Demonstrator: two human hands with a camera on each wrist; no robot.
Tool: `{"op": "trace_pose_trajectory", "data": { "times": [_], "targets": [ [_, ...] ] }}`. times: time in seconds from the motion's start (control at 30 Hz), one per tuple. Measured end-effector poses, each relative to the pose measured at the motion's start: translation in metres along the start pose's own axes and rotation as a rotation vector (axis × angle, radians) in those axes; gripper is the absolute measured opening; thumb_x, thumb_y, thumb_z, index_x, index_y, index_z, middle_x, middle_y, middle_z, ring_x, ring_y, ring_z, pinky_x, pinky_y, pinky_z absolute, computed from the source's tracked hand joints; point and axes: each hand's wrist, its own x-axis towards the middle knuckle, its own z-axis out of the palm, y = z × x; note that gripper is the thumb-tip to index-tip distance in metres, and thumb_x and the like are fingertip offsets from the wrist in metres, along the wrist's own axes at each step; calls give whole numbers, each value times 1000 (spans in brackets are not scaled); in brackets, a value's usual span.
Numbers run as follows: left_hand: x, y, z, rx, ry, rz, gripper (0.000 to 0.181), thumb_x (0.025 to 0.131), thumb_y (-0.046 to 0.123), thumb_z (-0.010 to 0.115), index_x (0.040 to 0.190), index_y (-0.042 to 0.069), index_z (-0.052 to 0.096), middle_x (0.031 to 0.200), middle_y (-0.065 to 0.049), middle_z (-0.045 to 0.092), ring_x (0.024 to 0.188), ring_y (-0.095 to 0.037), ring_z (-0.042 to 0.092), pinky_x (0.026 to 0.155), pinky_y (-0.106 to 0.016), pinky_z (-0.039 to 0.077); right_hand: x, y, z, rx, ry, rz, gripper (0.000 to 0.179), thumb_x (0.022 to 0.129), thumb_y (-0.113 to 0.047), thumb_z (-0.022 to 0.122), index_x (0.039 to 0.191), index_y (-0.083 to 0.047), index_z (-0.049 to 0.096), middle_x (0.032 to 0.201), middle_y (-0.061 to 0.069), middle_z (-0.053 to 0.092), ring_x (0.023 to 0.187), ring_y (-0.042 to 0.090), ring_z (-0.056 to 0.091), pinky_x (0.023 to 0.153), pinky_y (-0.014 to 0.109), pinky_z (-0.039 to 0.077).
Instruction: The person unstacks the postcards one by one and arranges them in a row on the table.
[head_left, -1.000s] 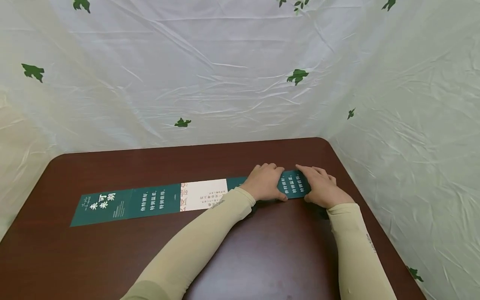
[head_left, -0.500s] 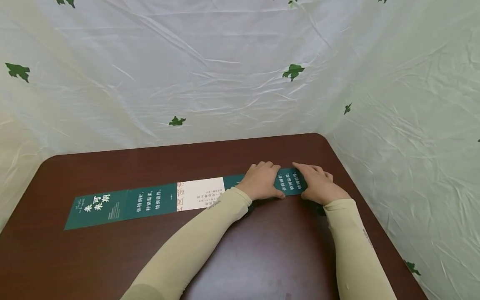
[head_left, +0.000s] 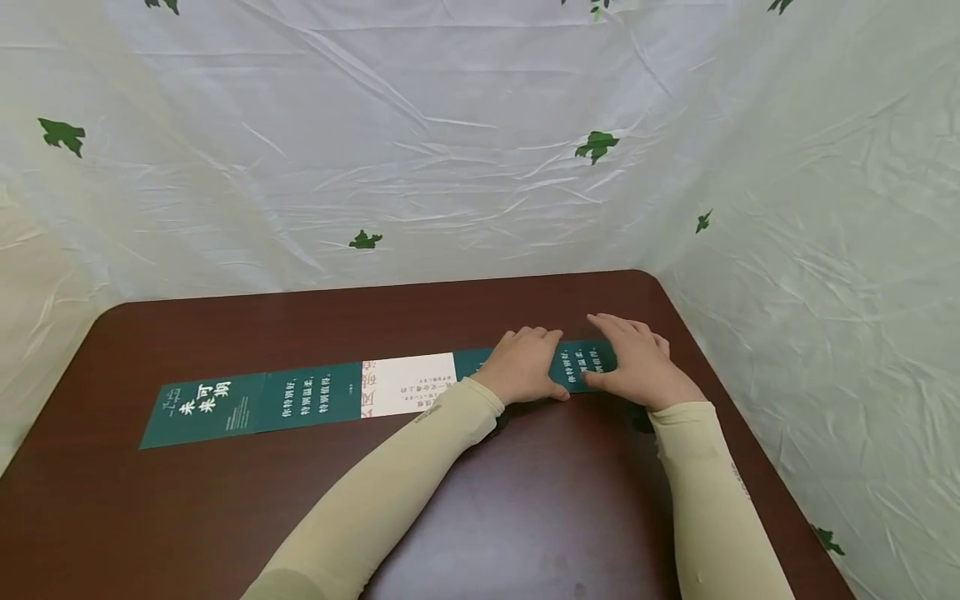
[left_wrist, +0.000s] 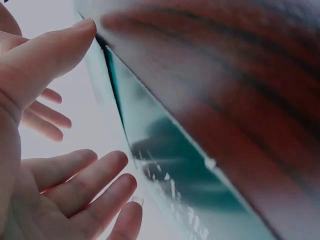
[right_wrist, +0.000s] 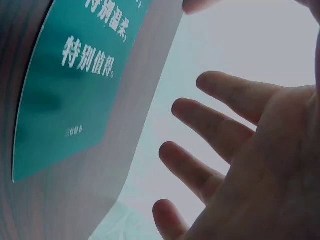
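Note:
A row of flat green and white cards lies along the table. At its right end, a green card (head_left: pixel 576 367) with white vertical writing shows between my hands. My left hand (head_left: pixel 521 367) straddles the row at this card's left side, its thumb (left_wrist: pixel 60 52) right at the near edge and its fingers loosely bent toward the far edge. Over the card's right end hovers my right hand (head_left: pixel 637 358), fingers spread and holding nothing. The right wrist view shows its fingers (right_wrist: pixel 215 120) apart from the green card (right_wrist: pixel 65 100). Another green card (head_left: pixel 468 360) is partly hidden behind my left hand.
Further left, the row continues with a white card (head_left: pixel 412 383) with red characters, then a green card (head_left: pixel 307 396) and a leftmost green card (head_left: pixel 198 408). The dark brown table (head_left: pixel 187 517) meets a white leaf-patterned curtain (head_left: pixel 465 150) behind and at the right.
My right hand has come up off the card's right end and spread its fingers. The left hand stays at nearly the same place. The cards keep their row.

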Motion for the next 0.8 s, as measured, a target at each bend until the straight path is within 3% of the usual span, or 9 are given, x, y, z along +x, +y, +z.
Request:
{"op": "trace_pose_trajectory", "data": {
  "times": [0.17,0.47,0.57,0.67,0.8],
  "targets": [
    [-1,1,3,14,-9,-2,95,89,59,83,162,9,49,158,-8,59,145,-26,58,122,-45,46,-1,-6,4,-1,-1,-4,90,92,-39,79,168,-12,38,173,21,36,154,50,29,115,79,22],
    [-10,-14,-3,4,26,-55,94,89,60,83,161,9,50,154,-9,59,140,-27,58,120,-45,48,19,-19,10,-23,-41,-55,90,94,-41,78,168,-12,37,174,21,35,154,51,29,115,80,22],
    [-15,-18,-6,-16,43,-45,96,90,61,81,163,9,47,157,-9,56,144,-27,56,122,-44,46,18,-20,9,-20,-40,-59,89,94,-41,78,168,-11,38,174,22,35,153,51,30,115,80,22],
    [-28,-24,-13,-42,70,-35,98,91,62,79,166,10,43,161,-9,51,147,-27,53,124,-45,43,16,-16,7,-21,-30,-59,88,94,-41,78,167,-10,39,173,22,37,153,51,31,115,80,23],
    [-60,-40,-27,-94,133,-47,98,93,60,79,167,11,40,164,-10,48,148,-28,52,125,-48,42,9,-5,5,-36,-9,-53,85,96,-40,77,166,-9,40,171,23,39,154,52,31,115,81,24]
  ]
}}
